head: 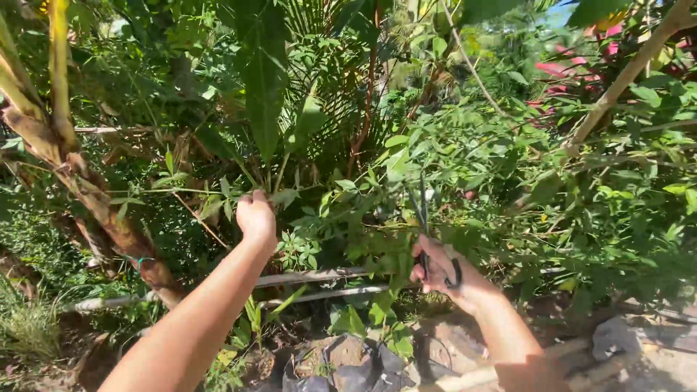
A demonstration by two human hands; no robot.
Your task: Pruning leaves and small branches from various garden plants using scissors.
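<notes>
My left hand (255, 216) is closed on a thin leafy stem (190, 192) that runs sideways out of a green shrub (465, 181). My right hand (443, 270) grips a pair of dark scissors (422, 218) by the handles. The blades point upward into the shrub's leaves, to the right of my left hand. Leaves partly hide the blades, so I cannot tell whether they are around a twig.
A brown dry trunk (87, 196) slants at the left. Large broad leaves (263, 87) hang at the top centre. Thin pale pipes (305, 284) run low across the bed. Black plastic plant bags (348, 366) sit at the bottom, and a bare branch (624, 76) slants at the right.
</notes>
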